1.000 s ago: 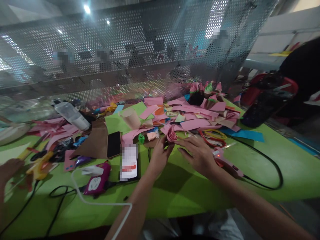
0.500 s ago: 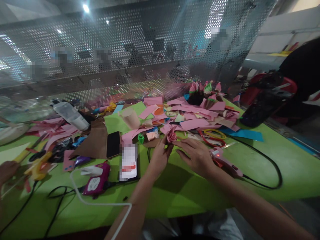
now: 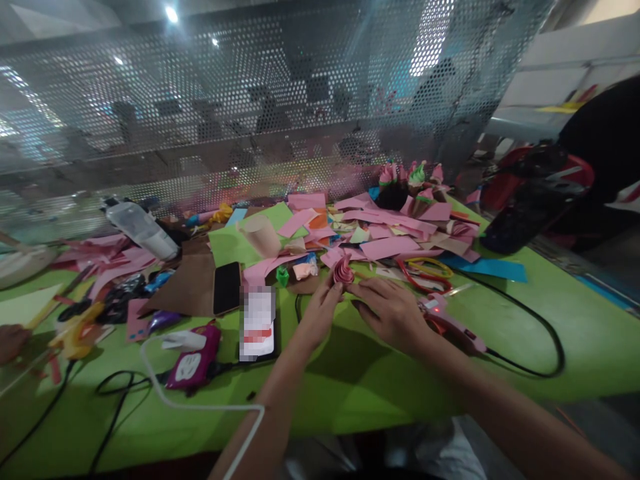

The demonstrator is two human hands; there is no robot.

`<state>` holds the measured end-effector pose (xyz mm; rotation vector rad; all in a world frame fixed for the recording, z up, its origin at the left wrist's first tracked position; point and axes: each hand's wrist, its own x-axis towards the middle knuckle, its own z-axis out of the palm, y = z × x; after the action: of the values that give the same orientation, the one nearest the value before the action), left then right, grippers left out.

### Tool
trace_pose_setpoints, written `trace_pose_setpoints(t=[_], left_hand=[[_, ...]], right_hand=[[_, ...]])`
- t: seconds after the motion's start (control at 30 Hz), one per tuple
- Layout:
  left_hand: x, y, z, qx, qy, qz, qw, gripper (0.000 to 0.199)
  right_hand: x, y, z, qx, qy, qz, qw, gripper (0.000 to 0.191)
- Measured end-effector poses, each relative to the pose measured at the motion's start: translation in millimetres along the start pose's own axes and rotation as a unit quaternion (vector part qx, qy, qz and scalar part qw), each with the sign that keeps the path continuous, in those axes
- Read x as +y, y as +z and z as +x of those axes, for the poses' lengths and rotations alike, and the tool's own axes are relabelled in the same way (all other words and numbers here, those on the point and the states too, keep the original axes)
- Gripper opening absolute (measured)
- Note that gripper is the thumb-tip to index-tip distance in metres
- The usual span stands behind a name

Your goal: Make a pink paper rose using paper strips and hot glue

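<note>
A pink paper swirl, twisted like soft ice cream, stands upright over the green table. My left hand is closed around its lower part, thumb in front; the base is hidden by the fingers. From the other side my right hand reaches in, fingers stretched out and thumb apart, the index fingertip at the swirl's lower edge. Whether it presses on the paper is hard to see. A pink glue gun with a red light lies just beyond my right wrist. Red-handled scissors rest behind that hand.
Pink paper strips lie heaped behind my hands, near finished paper cones. To the left are a phone, a purple tissue pack, a bottle and a yellow glue gun. Another person's hand shows at the left edge.
My left thumb has shifted up against the front of the swirl, and my right fingers have moved slightly. At the left edge, the other person's hand has drawn back a little.
</note>
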<state>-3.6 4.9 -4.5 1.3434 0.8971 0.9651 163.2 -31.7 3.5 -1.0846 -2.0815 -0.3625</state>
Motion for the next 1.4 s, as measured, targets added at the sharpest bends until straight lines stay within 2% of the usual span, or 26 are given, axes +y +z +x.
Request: trace_pose_setpoints(t=[0.33, 0.53, 0.9, 1.4], left_hand=[[-9.2, -1.0, 2.2, 0.018, -0.020, -0.024, 0.999, 0.046], [-7.1, -0.1, 2.6, 0.015, -0.015, -0.038, 0.999, 0.049], [-2.5, 1.1, -0.3, 0.005, -0.001, -0.042, 0.999, 0.053], [-13.3, -3.5, 0.5, -0.007, -0.001, -0.017, 1.000, 0.055]], right_hand=[[-1.2, -2.2, 0.5, -0.003, -0.014, -0.003, 1.000, 0.026], [-2.0, -3.0, 0.5, 0.028, -0.009, 0.007, 1.000, 0.027], [-0.1, -0.5, -1.2, 0.014, -0.002, 0.015, 1.000, 0.031], [0.4, 1.4, -1.2, 0.005, 0.000, 0.014, 1.000, 0.025]])
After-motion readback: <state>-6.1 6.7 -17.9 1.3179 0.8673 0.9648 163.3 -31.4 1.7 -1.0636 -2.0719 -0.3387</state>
